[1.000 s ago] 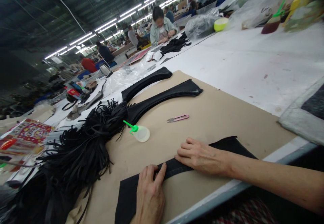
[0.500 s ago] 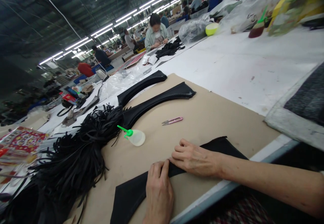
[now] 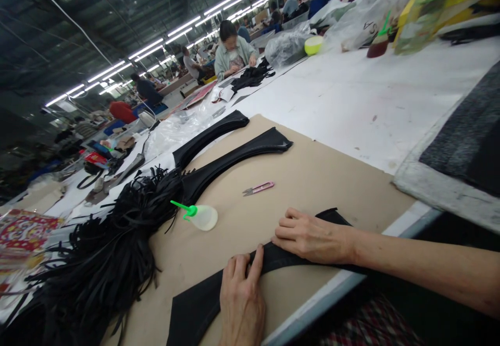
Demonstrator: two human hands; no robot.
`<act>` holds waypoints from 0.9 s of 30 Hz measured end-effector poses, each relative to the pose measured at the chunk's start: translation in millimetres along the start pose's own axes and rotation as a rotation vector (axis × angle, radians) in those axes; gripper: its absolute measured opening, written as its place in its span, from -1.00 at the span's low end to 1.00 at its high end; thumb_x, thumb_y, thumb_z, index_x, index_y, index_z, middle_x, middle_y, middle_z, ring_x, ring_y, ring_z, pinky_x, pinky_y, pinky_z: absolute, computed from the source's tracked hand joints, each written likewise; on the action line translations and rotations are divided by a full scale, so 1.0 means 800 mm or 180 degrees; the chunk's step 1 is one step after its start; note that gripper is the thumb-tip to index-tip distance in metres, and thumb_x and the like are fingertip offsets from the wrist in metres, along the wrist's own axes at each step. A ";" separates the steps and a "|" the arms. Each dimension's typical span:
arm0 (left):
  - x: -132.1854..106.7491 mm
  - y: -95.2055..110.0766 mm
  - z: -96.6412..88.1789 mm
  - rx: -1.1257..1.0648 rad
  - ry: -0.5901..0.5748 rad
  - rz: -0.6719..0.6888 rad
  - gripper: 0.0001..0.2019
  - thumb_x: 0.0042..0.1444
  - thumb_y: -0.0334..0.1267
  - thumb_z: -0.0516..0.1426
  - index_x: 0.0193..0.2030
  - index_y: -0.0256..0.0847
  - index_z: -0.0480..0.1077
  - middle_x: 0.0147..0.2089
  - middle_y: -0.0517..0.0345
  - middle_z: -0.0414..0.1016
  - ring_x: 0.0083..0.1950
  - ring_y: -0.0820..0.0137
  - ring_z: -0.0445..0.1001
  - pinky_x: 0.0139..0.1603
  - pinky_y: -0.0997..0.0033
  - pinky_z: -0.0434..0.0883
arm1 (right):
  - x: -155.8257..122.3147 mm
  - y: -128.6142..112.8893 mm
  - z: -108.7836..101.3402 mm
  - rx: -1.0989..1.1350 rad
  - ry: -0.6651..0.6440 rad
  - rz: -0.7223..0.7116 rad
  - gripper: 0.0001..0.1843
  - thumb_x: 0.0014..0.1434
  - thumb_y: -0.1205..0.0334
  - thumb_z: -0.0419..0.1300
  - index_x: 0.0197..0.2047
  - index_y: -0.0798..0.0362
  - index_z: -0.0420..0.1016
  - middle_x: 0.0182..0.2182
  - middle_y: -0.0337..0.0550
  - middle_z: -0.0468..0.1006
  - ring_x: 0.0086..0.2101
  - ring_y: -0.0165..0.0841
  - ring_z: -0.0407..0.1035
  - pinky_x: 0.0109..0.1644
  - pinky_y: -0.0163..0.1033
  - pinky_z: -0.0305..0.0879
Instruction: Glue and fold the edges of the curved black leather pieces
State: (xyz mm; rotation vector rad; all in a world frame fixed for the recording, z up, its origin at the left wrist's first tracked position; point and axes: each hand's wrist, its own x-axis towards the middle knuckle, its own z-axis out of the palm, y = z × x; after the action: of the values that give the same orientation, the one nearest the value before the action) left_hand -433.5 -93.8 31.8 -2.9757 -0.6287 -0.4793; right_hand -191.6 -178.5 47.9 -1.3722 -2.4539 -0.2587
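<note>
Black strip (image 3: 273, 257) at lower centre of the frame, likely light and pliant, best held along its narrow middle; left hand (image 3: 242, 299) and right hand (image 3: 312, 236) on it, fingers bent, any pinch impossible to tell

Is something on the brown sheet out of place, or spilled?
The translucent, round-bodied plastic bottle with a green cap appears to lie on its side, which looks odd for a bottle; no visible spill surrounds it.

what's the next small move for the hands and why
Perhaps slide the right hand along the black piece toward its right end while the left hand steadies it: both hands rest near its narrow middle, and the right end extends beyond the right hand's fingers.
</note>
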 end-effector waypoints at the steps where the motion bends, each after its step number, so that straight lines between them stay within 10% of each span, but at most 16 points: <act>1: 0.001 0.000 0.000 0.0054 0.0002 0.0046 -0.37 0.10 -0.60 -0.04 0.31 -0.09 0.21 -0.12 0.05 0.41 -0.14 0.32 0.37 -0.12 0.33 0.43 | 0.000 0.000 -0.001 0.0009 0.0007 0.0004 -0.83 0.39 0.38 0.00 -0.10 0.16 0.42 -0.34 -0.17 0.39 -0.30 -0.32 0.21 -0.19 -0.13 0.02; 17: 0.008 0.015 -0.008 0.0282 0.0204 -0.0321 -0.39 0.05 -0.64 -0.01 0.15 0.06 0.39 0.08 -0.02 0.31 0.03 0.16 0.33 -0.04 0.12 0.37 | -0.018 0.012 -0.003 0.0116 0.0025 0.0010 -0.82 0.36 0.37 0.02 -0.07 0.14 0.42 -0.33 -0.15 0.40 -0.30 -0.30 0.19 -0.21 -0.13 0.02; 27: 0.050 0.053 0.005 -0.0970 0.0473 -0.0469 -0.59 0.20 -0.56 -0.05 0.12 -0.19 0.35 -0.10 0.01 0.44 -0.09 0.30 0.41 -0.06 0.24 0.45 | -0.015 0.012 -0.010 0.0012 0.0077 0.0040 -0.84 0.36 0.39 0.01 -0.11 0.16 0.41 -0.34 -0.16 0.39 -0.32 -0.31 0.21 -0.19 -0.14 0.01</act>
State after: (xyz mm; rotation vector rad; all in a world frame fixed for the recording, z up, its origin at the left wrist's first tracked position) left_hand -380.9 -116.6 40.8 -3.1425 -0.8316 -0.8724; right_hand -176.2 -186.0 51.1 -1.3746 -2.4240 -0.2660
